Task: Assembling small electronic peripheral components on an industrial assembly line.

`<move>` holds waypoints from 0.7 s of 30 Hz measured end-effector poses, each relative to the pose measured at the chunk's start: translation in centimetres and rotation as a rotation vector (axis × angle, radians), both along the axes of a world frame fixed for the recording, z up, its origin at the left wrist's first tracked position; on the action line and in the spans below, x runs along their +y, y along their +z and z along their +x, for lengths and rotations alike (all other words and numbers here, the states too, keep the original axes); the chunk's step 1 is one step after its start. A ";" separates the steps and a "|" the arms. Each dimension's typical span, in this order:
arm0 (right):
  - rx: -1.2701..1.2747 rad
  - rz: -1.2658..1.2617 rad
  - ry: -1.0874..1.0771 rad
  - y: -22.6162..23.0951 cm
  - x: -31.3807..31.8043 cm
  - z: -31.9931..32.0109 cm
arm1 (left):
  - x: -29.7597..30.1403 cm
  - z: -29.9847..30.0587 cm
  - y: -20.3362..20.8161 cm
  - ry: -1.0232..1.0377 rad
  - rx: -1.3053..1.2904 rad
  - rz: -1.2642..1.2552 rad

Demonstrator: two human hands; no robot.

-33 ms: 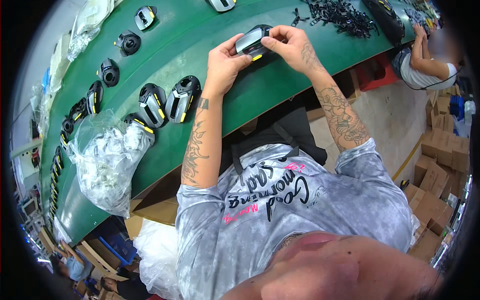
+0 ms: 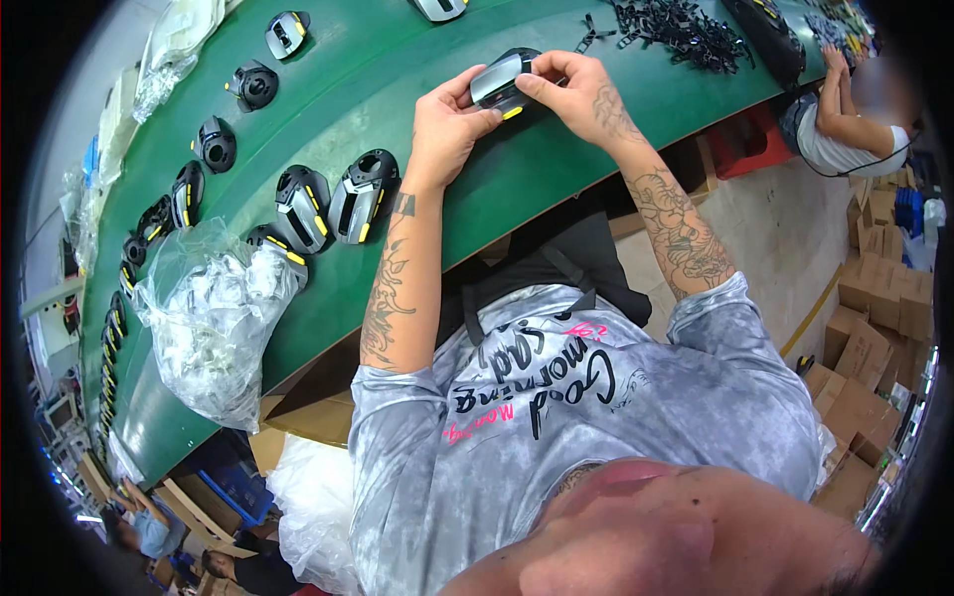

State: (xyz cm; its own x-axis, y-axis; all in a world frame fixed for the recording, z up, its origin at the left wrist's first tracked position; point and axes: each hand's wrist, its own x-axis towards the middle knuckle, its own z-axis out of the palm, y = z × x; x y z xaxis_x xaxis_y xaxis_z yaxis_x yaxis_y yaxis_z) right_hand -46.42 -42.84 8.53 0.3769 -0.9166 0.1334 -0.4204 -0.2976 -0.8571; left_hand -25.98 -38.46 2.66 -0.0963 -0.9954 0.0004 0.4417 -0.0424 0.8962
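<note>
Over the green table, both my hands hold a black and silver plastic housing (image 2: pixel 503 81) with a yellow strip at its lower edge. My left hand (image 2: pixel 449 124) grips its left end, thumb at the front edge and fingers behind. My right hand (image 2: pixel 576 91) is closed at its right side, thumb and fingertips pinching there; whether a small part sits between them is hidden. To the left, two similar housings with yellow side pieces, one housing (image 2: pixel 363 197) and another housing (image 2: pixel 302 209), lie side by side near my left forearm.
A clear plastic bag of parts (image 2: pixel 214 323) sits at the table's near edge, left. More housings (image 2: pixel 215 144) line the green table (image 2: pixel 417 70). A pile of small black parts (image 2: pixel 676 35) lies far right. Another person (image 2: pixel 850 129) sits at the right. Cardboard boxes (image 2: pixel 865 358) stand beyond.
The housing in my hands has tilted slightly, and my right hand has shifted a little to the left. Everything else stays put.
</note>
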 end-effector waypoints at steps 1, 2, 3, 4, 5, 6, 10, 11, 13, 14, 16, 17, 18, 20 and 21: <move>0.018 -0.035 -0.042 -0.1 0.1 0.5 | 0.0 0.0 -0.1 -0.003 -0.002 0.003; 0.036 -0.071 -0.085 -0.2 0.2 0.8 | -0.1 0.0 -0.1 0.010 -0.003 0.006; 0.007 -0.094 -0.104 -0.9 0.0 0.7 | -0.2 0.0 -0.1 0.023 -0.005 0.009; 0.007 -0.094 -0.105 -0.9 -0.1 0.8 | -0.2 0.0 -0.3 0.023 -0.006 0.008; 0.023 -0.098 -0.111 -0.8 -0.1 0.8 | -0.1 -0.1 -0.4 0.027 0.023 0.007; 0.039 -0.101 -0.117 -0.7 -0.2 0.9 | -0.1 0.0 -0.5 0.032 0.052 0.007; 0.171 -0.061 -0.043 0.7 0.1 0.8 | 0.1 0.2 -0.4 0.040 0.015 0.060; 0.274 -0.290 -0.056 0.4 0.0 0.7 | 0.2 0.0 -0.3 0.057 -0.033 0.047; 0.374 -0.515 -0.070 -0.9 -0.5 0.6 | 0.3 -0.1 -0.2 0.073 -0.083 0.039; 0.230 -0.353 -0.061 -1.7 -1.1 0.6 | 0.3 -0.2 -0.2 0.085 -0.112 0.042; 0.084 -0.191 -0.052 -3.1 -1.5 0.7 | 0.3 -0.4 -0.1 0.098 -0.142 0.045; 0.054 -0.151 -0.068 -3.7 -1.6 0.9 | 0.4 -0.5 -0.1 0.101 -0.114 0.050; 0.024 -0.110 -0.085 -4.2 -1.6 1.1 | 0.5 -0.6 0.0 0.104 -0.085 0.055; -0.040 -0.107 -0.097 -5.1 -3.2 0.8 | 0.4 -0.8 0.2 0.098 -0.112 0.035; -0.025 -0.049 -0.021 -4.8 -3.8 0.5 | 0.4 -0.7 0.2 0.099 -0.140 0.015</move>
